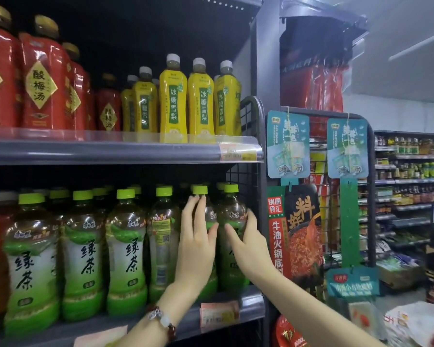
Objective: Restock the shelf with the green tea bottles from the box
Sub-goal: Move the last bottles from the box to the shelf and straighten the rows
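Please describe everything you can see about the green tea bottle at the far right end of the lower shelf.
The rightmost green tea bottle stands upright at the right end of the lower shelf, beside the wire side panel. It looks like clear plastic, with a lime-green cap, dark tea in the shoulder and a green and white label, mostly hidden. The right hand rests its open fingers on the bottle's front; the left hand lies on the neighbouring bottle.

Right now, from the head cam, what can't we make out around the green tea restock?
- Source box: not seen in the head view.
- Label of the bottle behind the left hand: covered by palm and fingers.
- Label of the rightmost green tea bottle: partly covered by the right hand.
- Price tags on the lower shelf edge: print blurred, unreadable.
- Rear bottle rows: dark, uncountable.
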`<action>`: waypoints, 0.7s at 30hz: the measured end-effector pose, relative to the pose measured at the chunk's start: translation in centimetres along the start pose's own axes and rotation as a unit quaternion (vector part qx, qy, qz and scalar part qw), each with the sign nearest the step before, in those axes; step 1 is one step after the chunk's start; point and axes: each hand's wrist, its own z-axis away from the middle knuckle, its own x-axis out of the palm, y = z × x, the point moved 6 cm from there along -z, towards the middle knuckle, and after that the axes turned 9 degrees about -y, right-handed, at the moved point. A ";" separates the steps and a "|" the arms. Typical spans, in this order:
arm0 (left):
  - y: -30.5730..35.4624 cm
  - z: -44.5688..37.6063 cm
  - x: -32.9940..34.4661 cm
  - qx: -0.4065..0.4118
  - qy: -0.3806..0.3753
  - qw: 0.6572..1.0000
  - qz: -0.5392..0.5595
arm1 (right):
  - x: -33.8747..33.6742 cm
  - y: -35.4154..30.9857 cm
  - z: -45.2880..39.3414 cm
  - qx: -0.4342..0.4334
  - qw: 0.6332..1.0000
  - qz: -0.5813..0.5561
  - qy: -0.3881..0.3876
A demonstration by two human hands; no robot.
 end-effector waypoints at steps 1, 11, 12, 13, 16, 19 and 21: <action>0.1 1.0 0.2 -0.006 -0.007 1.000 0.001 | 0.2 0.5 0.7 0.005 1.000 -0.007 -0.008; -1.3 7.5 0.7 -0.266 -0.096 0.954 0.105 | 1.1 3.4 2.7 0.055 0.997 0.035 -0.036; -1.2 7.3 0.7 -0.279 -0.102 0.949 0.104 | 1.0 3.4 2.6 0.059 0.997 0.034 -0.036; -1.1 7.1 0.7 -0.292 -0.111 0.945 0.099 | 0.9 3.3 2.6 0.062 0.997 0.035 -0.037; -0.6 6.2 0.9 -0.332 -0.122 0.931 0.088 | 0.7 3.1 2.5 0.066 0.997 0.030 -0.038; -0.8 5.3 1.3 -0.373 -0.112 0.917 0.084 | 0.5 3.1 2.3 0.076 0.996 0.013 -0.048; -1.5 4.9 1.6 -0.398 -0.113 0.905 0.098 | 0.4 3.2 2.2 0.081 0.995 0.005 -0.061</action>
